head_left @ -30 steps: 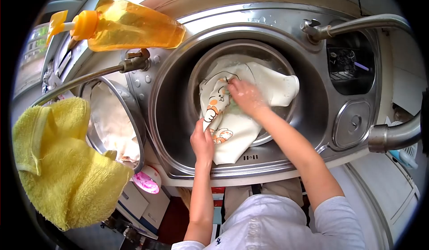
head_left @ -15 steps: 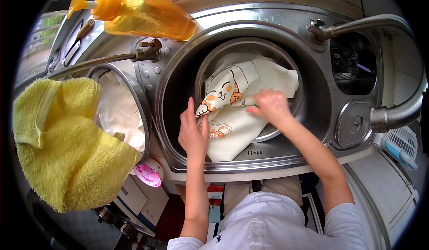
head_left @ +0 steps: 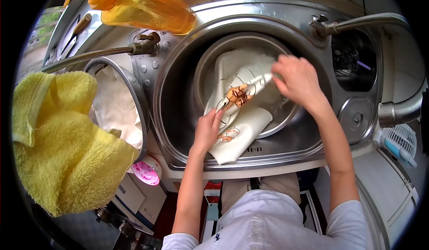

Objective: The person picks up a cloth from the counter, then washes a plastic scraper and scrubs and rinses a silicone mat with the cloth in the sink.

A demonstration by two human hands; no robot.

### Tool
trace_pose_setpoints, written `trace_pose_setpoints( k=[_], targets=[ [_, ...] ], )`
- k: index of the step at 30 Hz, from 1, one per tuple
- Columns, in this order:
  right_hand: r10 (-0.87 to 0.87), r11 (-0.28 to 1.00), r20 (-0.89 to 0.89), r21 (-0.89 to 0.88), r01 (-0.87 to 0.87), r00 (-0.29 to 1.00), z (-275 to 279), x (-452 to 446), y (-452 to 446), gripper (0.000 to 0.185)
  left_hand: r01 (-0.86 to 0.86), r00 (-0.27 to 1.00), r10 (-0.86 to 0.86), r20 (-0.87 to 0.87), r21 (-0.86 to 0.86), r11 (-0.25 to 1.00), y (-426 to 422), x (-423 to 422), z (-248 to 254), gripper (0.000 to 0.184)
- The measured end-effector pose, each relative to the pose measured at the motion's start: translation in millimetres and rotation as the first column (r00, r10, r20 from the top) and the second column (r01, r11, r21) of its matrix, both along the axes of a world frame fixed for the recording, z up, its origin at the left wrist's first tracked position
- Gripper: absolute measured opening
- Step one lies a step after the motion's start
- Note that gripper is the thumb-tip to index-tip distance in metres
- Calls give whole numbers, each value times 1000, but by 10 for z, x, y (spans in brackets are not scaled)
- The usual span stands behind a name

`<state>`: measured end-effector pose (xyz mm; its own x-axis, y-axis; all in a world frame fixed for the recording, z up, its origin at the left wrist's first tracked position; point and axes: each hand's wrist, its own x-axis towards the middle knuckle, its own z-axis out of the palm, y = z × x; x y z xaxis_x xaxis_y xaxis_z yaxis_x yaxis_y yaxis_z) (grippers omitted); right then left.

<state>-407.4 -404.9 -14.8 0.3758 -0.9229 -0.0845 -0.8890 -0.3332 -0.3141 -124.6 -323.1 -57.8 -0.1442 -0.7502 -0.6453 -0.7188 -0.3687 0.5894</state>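
Note:
A wet white cloth [head_left: 245, 120] with an orange cartoon print lies partly in a round metal basin [head_left: 203, 71] of water, inside the steel sink [head_left: 172, 102]. Its lower end hangs over the basin's front rim. My left hand [head_left: 208, 127] is closed on the cloth's near left part. At the basin's right side my right hand [head_left: 297, 80] grips another part, raised above the water. Between the two hands the printed stretch is drawn into a narrow, creased band.
An orange pump bottle [head_left: 149, 6] is at the back left. On the left hang a yellow towel [head_left: 71, 147] and, beyond it, a metal pot [head_left: 142, 111] holding pale cloth. Faucets [head_left: 145, 44] flank the sink. A small side basin [head_left: 353, 62] is at the right.
My right hand has moved right and up and now grips the cloth, pulling it into a band. My left hand has closed on the cloth and shifted slightly right. The print has folded.

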Motion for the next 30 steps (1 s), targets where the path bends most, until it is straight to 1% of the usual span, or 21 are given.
trace_pose_setpoints(
  k=[3,5,6,8,9,11,15,16,17,18,20,21,22,23,24,25,26,27,28,29,30],
  targets=[
    [27,974,8,-225,-25,1000,-411,259,-343,9,-130,979,144,-143,104,986,72,-4,-26,35],
    [46,964,-4,-261,-46,999,-755,397,-390,11,-475,684,656,-319,489,732,120,-20,-90,42],
    [-19,968,58,-250,33,998,-802,466,-404,12,-475,687,654,-317,486,734,135,-25,-97,42],
    [-82,969,129,-220,109,988,-882,517,-342,13,-657,535,819,-206,507,557,213,9,-99,46],
    [-160,969,305,-133,209,939,-686,525,-271,14,-676,465,856,-227,533,509,245,31,-113,47],
    [-300,947,559,76,312,773,-345,611,-61,21,-687,466,849,-251,501,526,259,20,-115,46],
    [-211,978,779,170,125,590,-285,1239,503,23,-711,450,848,-279,463,530,387,92,-292,48],
    [-213,968,750,251,28,626,-369,1390,660,24,-751,415,867,-275,435,497,448,109,-380,49],
    [-145,966,724,250,-60,674,-472,1484,739,21,-751,265,938,-225,561,347,247,-54,8,50],
    [-156,966,722,255,-49,674,-610,1524,765,21,-686,152,950,-271,663,299,300,17,-87,49],
    [-115,974,551,226,-15,827,-958,1564,712,20,-667,104,941,-321,680,306,382,55,-215,48],
    [-11,993,420,112,-40,907,-1209,1517,702,19,-664,115,943,-314,681,308,386,61,-194,48],
    [85,996,265,0,-88,961,-1418,1395,650,19,-676,235,925,-299,634,376,374,55,-160,47],
    [71,997,226,3,-74,972,-1506,1239,580,19,-679,347,896,-277,586,443,373,54,-144,47],
    [63,998,191,6,-66,979,-1587,1103,516,20,-684,343,899,-271,584,437,397,73,-140,47],
    [-261,944,360,290,158,896,-1803,1030,421,20,-685,323,898,-300,580,441,419,88,-133,46],
    [-580,761,406,578,293,706,-1982,979,376,21,-683,306,892,-332,577,448,424,96,-126,45],
    [-577,765,410,576,290,706,-1888,878,336,21,-694,294,900,-320,576,432,428,97,-99,45],
    [-362,894,207,352,276,909,-1673,737,245,21,-696,292,900,-323,574,432,428,107,-101,45],
    [-155,978,-76,132,164,985,-1498,625,180,21,-686,308,888,-340,567,455,437,119,-109,45],
    [-147,979,-76,132,156,986,-1420,561,171,21,-677,323,877,-355,561,476,449,134,-118,45]
  ],
)
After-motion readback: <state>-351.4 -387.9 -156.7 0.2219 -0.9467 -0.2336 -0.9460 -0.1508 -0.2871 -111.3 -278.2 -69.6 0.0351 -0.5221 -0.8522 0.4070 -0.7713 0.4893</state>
